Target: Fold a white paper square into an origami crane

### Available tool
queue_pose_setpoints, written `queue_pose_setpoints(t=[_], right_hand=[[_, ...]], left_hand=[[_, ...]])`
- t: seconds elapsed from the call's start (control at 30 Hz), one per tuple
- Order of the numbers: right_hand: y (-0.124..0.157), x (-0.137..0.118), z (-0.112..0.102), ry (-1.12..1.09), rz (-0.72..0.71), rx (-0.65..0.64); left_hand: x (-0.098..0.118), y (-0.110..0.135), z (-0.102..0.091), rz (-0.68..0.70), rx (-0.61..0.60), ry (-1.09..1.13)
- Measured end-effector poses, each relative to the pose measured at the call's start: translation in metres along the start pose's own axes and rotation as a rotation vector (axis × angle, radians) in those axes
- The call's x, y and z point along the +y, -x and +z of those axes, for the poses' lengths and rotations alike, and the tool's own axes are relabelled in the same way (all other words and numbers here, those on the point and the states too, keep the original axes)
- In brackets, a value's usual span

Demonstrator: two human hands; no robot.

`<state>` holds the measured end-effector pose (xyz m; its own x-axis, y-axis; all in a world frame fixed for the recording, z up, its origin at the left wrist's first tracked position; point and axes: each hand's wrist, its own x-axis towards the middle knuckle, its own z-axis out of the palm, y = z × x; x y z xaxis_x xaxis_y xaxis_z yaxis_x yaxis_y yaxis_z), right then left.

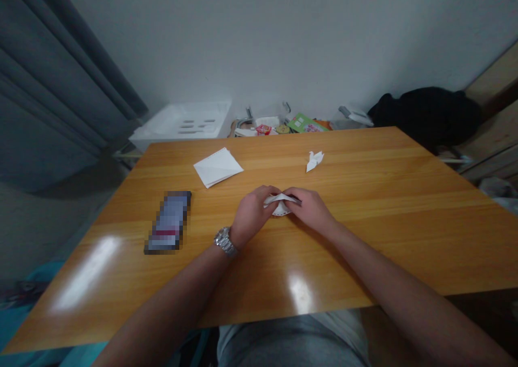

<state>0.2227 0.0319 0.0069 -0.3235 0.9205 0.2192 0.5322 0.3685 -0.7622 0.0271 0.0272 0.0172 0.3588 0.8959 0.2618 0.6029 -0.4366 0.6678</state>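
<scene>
A small folded piece of white paper (280, 207) is held up just over the middle of the table, its lower edge showing a row of punched holes. My left hand (254, 211), with a metal watch (225, 241) on the wrist, pinches its left side. On the other side, the fingers of my right hand (311, 209) are closed on its right edge. The paper bulges open between the two hands, and the fingers cover part of it. Farther back and to the right stands a white paper crane (314, 161).
Sheets of white paper (218, 167) lie at the back left of the wooden table (388, 205). A phone (169, 222), blurred out, rests at the left. Beyond the far edge are a white tray (190, 121), a green booklet (305, 123) and a black cloth heap (429, 119).
</scene>
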Motion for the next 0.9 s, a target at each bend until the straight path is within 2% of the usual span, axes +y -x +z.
queue_pose_setpoints(t=[0.13, 0.43, 0.7, 0.9], right_hand=[[0.000, 0.001, 0.003, -0.100, 0.015, 0.056], [-0.001, 0.002, 0.009, -0.132, 0.029, 0.031], [0.000, -0.001, 0.010, -0.152, 0.011, 0.055], [0.002, 0.001, 0.006, -0.151, -0.013, 0.093]], left_hand=[[0.001, -0.001, 0.001, -0.073, 0.017, 0.025], [-0.006, -0.007, 0.001, -0.131, -0.023, 0.093], [-0.006, -0.008, -0.002, -0.122, -0.003, 0.095], [-0.002, -0.005, -0.003, -0.032, 0.011, 0.085]])
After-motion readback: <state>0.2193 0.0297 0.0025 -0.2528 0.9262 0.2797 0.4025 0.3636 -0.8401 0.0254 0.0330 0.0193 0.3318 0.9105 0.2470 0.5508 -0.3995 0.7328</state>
